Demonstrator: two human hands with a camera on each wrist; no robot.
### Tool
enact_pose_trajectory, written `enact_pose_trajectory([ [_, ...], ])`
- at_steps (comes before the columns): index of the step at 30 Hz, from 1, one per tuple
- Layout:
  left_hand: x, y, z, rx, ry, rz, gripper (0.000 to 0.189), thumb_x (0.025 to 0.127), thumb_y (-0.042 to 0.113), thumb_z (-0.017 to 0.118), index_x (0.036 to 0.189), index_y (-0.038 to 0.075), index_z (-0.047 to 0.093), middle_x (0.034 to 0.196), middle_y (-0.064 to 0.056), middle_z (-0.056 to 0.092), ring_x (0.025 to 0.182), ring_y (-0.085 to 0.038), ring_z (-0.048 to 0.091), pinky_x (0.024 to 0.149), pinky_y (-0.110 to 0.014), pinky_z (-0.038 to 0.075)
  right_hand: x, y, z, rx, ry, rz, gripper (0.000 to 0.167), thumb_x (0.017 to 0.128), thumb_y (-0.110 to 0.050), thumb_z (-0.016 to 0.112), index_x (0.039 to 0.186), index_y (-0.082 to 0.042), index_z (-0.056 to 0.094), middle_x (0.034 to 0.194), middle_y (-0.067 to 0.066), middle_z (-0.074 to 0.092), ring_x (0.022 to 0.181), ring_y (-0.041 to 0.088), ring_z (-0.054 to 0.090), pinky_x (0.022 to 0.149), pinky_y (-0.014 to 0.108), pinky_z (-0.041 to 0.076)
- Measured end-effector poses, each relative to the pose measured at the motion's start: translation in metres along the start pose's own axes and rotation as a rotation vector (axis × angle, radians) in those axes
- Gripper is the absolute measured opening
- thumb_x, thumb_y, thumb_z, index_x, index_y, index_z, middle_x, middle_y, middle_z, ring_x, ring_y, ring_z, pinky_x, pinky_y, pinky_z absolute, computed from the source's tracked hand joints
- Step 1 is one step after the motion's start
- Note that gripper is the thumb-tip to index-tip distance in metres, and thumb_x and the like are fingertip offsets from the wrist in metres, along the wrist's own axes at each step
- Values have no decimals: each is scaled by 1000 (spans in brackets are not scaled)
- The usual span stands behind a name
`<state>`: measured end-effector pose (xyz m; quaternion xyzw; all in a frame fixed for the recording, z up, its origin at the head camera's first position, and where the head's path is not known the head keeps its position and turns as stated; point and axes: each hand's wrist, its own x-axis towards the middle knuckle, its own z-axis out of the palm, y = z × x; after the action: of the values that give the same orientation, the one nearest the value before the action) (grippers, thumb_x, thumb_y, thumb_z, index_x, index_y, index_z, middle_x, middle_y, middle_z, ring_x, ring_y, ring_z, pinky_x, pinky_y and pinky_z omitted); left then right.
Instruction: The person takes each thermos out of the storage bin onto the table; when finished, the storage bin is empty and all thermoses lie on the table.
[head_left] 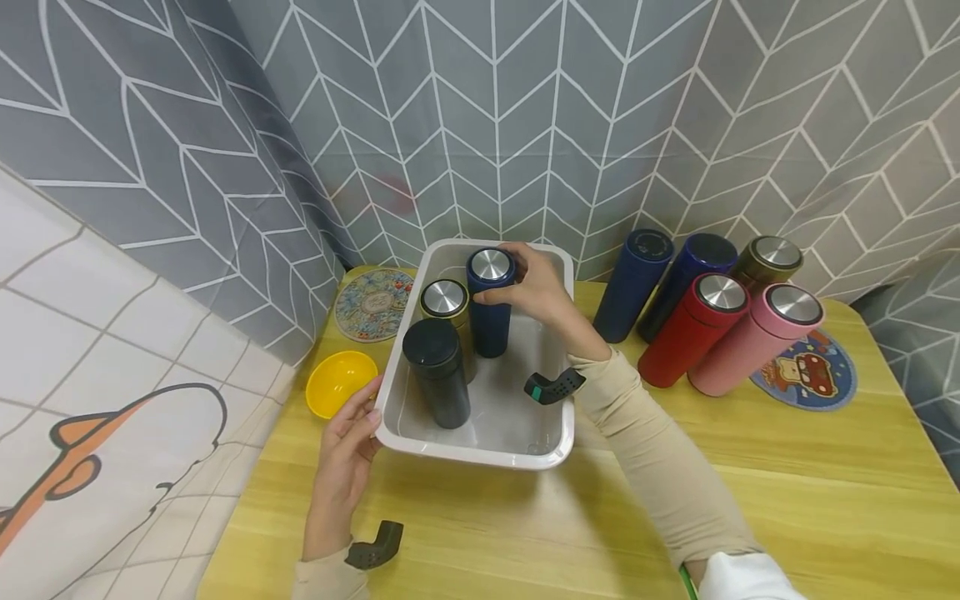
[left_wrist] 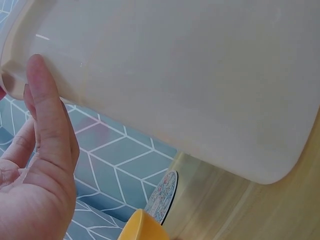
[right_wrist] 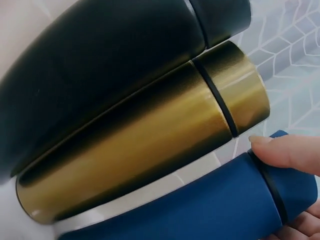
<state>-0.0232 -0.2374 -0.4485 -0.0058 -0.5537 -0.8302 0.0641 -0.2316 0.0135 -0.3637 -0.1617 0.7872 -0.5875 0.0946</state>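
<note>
My right hand (head_left: 528, 287) grips a blue thermos bottle (head_left: 491, 321) around its cap, thumb on the near side. The bottle stands in a white plastic tub (head_left: 480, 454), at its far end. Beside it in the tub are a gold thermos (right_wrist: 135, 150) with a silver lid top and a black thermos (head_left: 442, 387), both upright. At the tub's near left corner, my left hand (head_left: 348, 450) holds the rim. The left wrist view shows its fingers (left_wrist: 45, 95) against the tub's outer wall; one fingertip is partly hidden behind the rim.
To the tub's right stand a dark blue (head_left: 630, 292), another blue (head_left: 678, 292), an olive (head_left: 757, 267), a red (head_left: 686, 337) and a pink thermos (head_left: 750, 346). A round cartoon mat (head_left: 832, 383) lies beside them. Left are a yellow bowl (head_left: 341, 383) and a patterned round mat (head_left: 371, 304).
</note>
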Motion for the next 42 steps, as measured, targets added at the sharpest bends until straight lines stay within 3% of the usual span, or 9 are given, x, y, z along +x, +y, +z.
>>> enact_pose_trajectory([
  [12, 0, -1, -1, -24, -30, 21, 46, 100, -5, 40, 132, 18, 65, 109, 4, 70, 94, -6, 66, 80, -20, 61, -10, -4, -3, 1, 101, -7, 82, 67, -12, 91, 140, -7, 53, 133, 13, 65, 126, 27, 62, 107, 41, 51],
  [24, 1, -4, -3, -80, -68, 38, 47, 101, -6, 38, 135, 13, 63, 112, 2, 70, 96, -8, 67, 81, -21, 61, -34, -32, -17, 101, 210, -119, 72, 66, -11, 91, 131, -11, 61, 126, 10, 69, 120, 21, 66, 112, 36, 48],
  [29, 1, -4, -3, -81, -69, 34, 46, 101, -5, 39, 136, 13, 62, 113, 2, 70, 97, -8, 67, 82, -21, 61, -51, -51, -25, 100, 267, -165, 74, 67, -11, 91, 134, -12, 59, 130, 10, 68, 124, 19, 64, 114, 35, 47],
  [35, 1, -3, -3, -89, -71, 37, 45, 101, -5, 39, 136, 12, 62, 115, 2, 70, 97, -8, 67, 83, -21, 61, -73, -75, -34, 94, 313, -221, 73, 68, -13, 91, 134, -16, 60, 126, 6, 69, 117, 14, 64, 112, 31, 48],
  [42, 1, -3, -3, -86, -70, 35, 46, 101, -6, 38, 136, 11, 61, 116, 2, 69, 98, -8, 67, 83, -22, 61, -99, -95, -44, 134, 359, -267, 70, 69, -10, 91, 131, -19, 62, 122, 2, 70, 112, 15, 65, 102, 25, 52],
])
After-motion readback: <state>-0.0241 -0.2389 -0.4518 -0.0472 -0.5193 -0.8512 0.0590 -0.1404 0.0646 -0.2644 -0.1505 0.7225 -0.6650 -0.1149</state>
